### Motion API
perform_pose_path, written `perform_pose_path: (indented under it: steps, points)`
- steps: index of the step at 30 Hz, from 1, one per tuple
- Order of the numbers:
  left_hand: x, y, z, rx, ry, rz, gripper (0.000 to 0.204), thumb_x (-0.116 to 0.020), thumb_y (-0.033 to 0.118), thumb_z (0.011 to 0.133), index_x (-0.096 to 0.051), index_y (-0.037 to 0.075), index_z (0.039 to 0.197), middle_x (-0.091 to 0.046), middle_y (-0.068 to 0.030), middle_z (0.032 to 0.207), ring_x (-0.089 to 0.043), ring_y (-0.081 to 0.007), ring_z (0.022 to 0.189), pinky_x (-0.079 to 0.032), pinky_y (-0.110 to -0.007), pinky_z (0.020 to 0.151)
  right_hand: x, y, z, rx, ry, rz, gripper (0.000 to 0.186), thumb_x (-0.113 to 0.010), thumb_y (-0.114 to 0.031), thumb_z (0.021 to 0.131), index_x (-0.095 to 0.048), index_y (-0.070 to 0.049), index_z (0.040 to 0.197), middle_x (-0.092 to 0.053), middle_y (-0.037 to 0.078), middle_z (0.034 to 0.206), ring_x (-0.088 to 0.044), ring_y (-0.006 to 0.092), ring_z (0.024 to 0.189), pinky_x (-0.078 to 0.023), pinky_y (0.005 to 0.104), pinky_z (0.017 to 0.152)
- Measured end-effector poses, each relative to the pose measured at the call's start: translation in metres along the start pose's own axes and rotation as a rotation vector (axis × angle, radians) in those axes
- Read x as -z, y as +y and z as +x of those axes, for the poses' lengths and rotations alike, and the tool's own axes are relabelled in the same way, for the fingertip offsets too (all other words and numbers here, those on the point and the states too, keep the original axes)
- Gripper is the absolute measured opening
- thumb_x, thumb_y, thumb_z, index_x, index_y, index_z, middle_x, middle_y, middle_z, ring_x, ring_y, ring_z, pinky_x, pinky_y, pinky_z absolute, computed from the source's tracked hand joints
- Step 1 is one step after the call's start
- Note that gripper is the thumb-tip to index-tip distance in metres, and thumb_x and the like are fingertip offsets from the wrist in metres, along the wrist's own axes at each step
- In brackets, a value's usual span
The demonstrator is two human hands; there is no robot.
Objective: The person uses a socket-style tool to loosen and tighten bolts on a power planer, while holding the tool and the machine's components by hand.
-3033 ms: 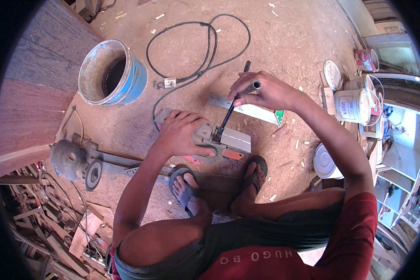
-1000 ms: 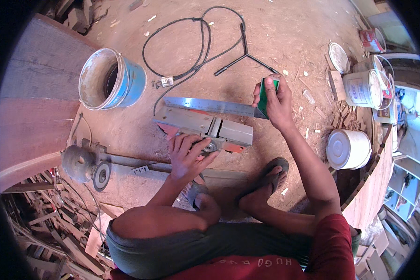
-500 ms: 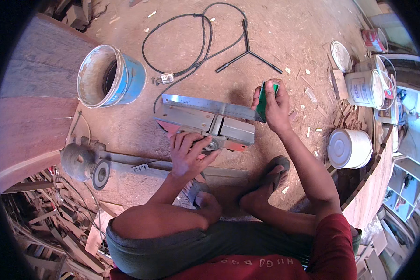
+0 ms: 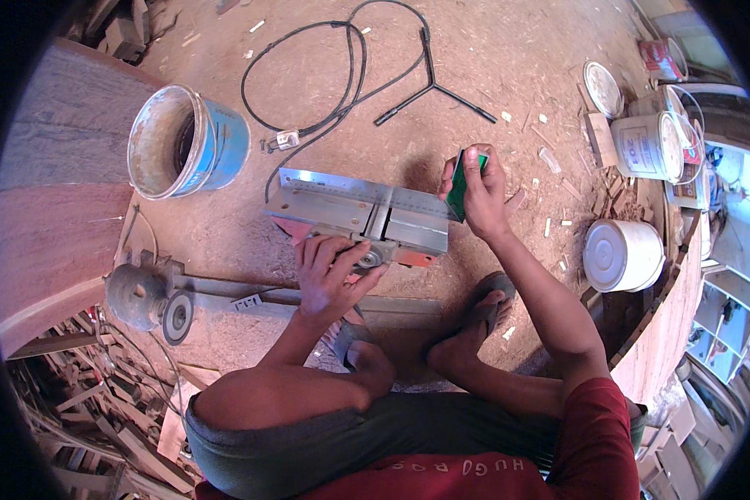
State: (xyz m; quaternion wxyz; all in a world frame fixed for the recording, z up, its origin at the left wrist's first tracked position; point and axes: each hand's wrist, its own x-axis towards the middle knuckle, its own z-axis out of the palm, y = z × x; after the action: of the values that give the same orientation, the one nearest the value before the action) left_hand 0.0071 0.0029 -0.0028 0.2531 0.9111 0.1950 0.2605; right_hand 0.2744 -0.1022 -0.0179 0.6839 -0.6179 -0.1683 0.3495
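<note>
In front of me an electric hand planer (image 4: 325, 208) lies with its flat metal sole facing up, a dark slot across it and an orange-red body below. My left hand (image 4: 329, 271) grips its near side, fingers curled around a round part there. Along the far edge of the sole stands the steel blade of a try square (image 4: 367, 194), on edge and touching the planer. Its green handle is pinched between the thumb and fingers of my right hand (image 4: 482, 187), just past the planer's right end.
A black cable (image 4: 250, 83) loops beyond the planer, beside a three-armed wrench (image 4: 431, 86). At left stand a blue bucket (image 4: 225, 154) and a bench grinder (image 4: 137, 296). White tubs (image 4: 625, 254) line the right side. Wood scraps (image 4: 83, 408) pile up at lower left.
The view has shifted slightly. Both hands keep their holds, and the try square's blade remains along the planer's far edge.
</note>
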Motion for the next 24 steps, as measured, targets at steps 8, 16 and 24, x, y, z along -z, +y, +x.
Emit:
perform_pose_path:
  steps: [8, 16, 24]
  points:
    - [0.0046, 0.0018, 0.0037, -0.022, -0.016, 0.013, 0.050, -0.096, 0.027, 0.064, -0.077, 0.012, 0.108, -0.064, -0.0035, 0.106, -0.060, -0.0259, 0.102, -0.044, -0.045, 0.091, -0.0007, -0.0005, -0.0033, -0.028, 0.006, -0.026, 0.029, -0.043, -0.038, 0.114, -0.043, -0.009, 0.109, -0.063, 0.012, 0.081, -0.062, 0.0170, 0.062, -0.055, 0.0323, 0.059]
    - [0.0026, -0.0003, 0.0007, -0.020, -0.017, 0.010, 0.050, -0.096, 0.028, 0.064, -0.077, 0.012, 0.108, -0.065, -0.0031, 0.106, -0.060, -0.0255, 0.101, -0.044, -0.045, 0.091, 0.0004, 0.0030, -0.0029, -0.012, -0.018, 0.005, 0.027, -0.042, -0.036, 0.115, -0.043, -0.010, 0.109, -0.062, 0.012, 0.081, -0.062, 0.0173, 0.062, -0.054, 0.0321, 0.059]
    - [0.0004, -0.0012, -0.0007, -0.007, 0.000, -0.001, 0.048, -0.095, 0.031, 0.066, -0.077, 0.014, 0.108, -0.064, -0.0011, 0.104, -0.059, -0.0239, 0.102, -0.042, -0.045, 0.092, 0.0004, 0.0011, -0.0034, -0.021, -0.019, 0.001, 0.028, -0.041, -0.037, 0.115, -0.042, -0.010, 0.109, -0.062, 0.012, 0.080, -0.061, 0.0170, 0.062, -0.054, 0.0313, 0.060]
